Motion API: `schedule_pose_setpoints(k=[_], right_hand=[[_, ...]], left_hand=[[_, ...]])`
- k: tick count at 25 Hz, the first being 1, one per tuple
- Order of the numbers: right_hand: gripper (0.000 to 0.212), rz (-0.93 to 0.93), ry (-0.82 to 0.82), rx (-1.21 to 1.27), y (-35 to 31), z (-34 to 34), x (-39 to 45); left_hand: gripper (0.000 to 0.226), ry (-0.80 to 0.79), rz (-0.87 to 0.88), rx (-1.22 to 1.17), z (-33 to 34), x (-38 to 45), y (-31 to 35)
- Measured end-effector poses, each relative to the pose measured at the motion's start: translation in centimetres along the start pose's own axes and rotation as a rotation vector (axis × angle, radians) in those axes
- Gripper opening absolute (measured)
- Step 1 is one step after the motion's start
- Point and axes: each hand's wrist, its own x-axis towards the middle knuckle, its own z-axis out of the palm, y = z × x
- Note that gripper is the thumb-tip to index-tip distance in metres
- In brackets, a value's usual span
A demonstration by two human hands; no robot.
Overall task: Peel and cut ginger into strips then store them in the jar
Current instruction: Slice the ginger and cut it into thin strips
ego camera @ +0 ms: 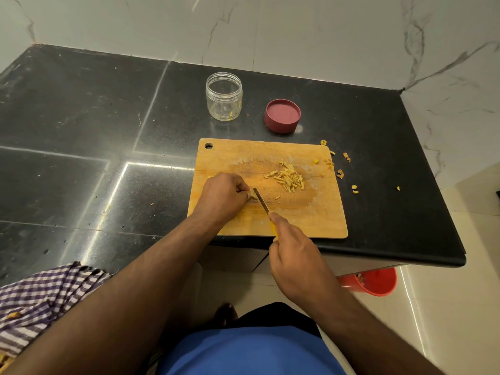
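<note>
Head view is showing cutting underway, by my judgement past halfway. Nearest, the right hand (293,255) is gripping the yellow-handled small knife (262,200), fingers wrapped round the handle. At its 10 o'clock, the left hand (223,193) is pinching the last small piece of peeled ginger (253,194) against the rectangular wooden cutting board (311,220). A pile of pale yellow ginger strips (288,177) is lying at 2 o'clock. Farther on the black stone worktop (81,131), the clear round plastic jar (224,96) is standing nearly unfilled, its maroon round lid (282,115) lying beside it.
</note>
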Motion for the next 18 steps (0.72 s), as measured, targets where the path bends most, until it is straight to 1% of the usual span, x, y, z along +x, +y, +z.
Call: schedule_pose_setpoints(k=[7, 9, 13, 18], right_hand=[[0.053, -0.004, -0.007, -0.006, -0.4, 0.5, 1.8], [0.053, -0.022, 0.007, 0.019, -0.2, 0.4, 1.0], [0.053, -0.034, -0.019, 0.060, 0.5, 0.5, -1.5], [0.049, -0.015, 0.063, 0.014, 1.7, 0.1, -0.9]], left_hand=[[0.004, -0.005, -0.016, -0.011, -0.1, 0.0, 0.2], [0.004, -0.008, -0.027, -0.019, -0.1, 0.0, 0.2], [0.002, -0.028, -0.033, -0.039, -0.2, 0.2, -0.1], [0.002, -0.036, -0.032, -0.039, -0.2, 0.2, -0.1]])
